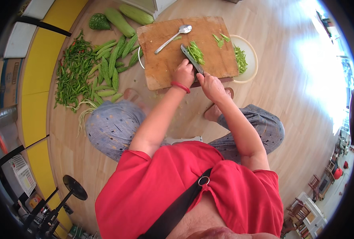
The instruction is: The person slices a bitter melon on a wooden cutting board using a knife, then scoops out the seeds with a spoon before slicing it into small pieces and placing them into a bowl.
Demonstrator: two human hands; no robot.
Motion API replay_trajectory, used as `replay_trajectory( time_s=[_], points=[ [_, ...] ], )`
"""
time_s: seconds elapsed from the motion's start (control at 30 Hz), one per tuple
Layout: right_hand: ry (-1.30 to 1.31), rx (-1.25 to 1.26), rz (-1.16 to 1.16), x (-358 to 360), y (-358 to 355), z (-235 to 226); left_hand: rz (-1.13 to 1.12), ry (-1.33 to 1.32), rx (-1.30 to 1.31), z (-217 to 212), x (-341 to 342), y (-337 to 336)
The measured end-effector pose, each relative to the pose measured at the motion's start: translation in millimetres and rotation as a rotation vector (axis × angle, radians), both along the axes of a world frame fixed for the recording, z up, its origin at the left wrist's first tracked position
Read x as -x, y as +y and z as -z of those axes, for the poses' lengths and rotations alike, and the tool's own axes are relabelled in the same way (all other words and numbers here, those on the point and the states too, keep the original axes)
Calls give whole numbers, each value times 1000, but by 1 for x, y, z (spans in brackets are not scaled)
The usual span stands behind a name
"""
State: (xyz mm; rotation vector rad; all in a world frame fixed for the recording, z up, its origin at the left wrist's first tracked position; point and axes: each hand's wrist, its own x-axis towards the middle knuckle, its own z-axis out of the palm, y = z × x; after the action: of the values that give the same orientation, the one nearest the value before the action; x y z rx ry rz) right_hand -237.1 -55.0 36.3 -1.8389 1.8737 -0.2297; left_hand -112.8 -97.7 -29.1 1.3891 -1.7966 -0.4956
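Observation:
My right hand point(212, 85) is closed round the handle of a kitchen knife point(191, 58), its dark blade slanting away over the wooden cutting board point(161, 47). Against the blade's right side lies a heap of green vegetable slices point(195, 53). My left hand point(183, 74), with a red band at the wrist, curls its fingers down on the board just left of the knife. Whatever those fingers hold is hidden under them. Farther back on the board rests a metal spoon point(173, 39); a few loose green slices point(221, 40) lie near the right edge.
A pale round basin point(253, 59) with more slices shows past the board's right side. On the floor at left are green chillies point(75, 69), bitter melons point(113, 61), two long pale gourds point(120, 22) and a dark round squash point(99, 22). Yellow cabinets point(41, 59) line the left.

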Motion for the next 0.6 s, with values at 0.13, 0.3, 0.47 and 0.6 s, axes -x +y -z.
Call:
replay_trajectory(
  time_s=[0.13, 0.3, 0.47, 0.6],
  points=[
    [-186, -4, 14, 16, -7, -2, -2, 65, 29, 1, -1, 1],
    [-94, 0, -69, 13, 23, -35, -42, 70, 57, 5, -4, 0],
    [-53, -33, -40, 7, 6, -21, -25, 12, 4, 0, -3, 4],
    [-119, 0, 2, 6, 2, -3, -24, 37, 53, 0, -2, 3]
  ],
)
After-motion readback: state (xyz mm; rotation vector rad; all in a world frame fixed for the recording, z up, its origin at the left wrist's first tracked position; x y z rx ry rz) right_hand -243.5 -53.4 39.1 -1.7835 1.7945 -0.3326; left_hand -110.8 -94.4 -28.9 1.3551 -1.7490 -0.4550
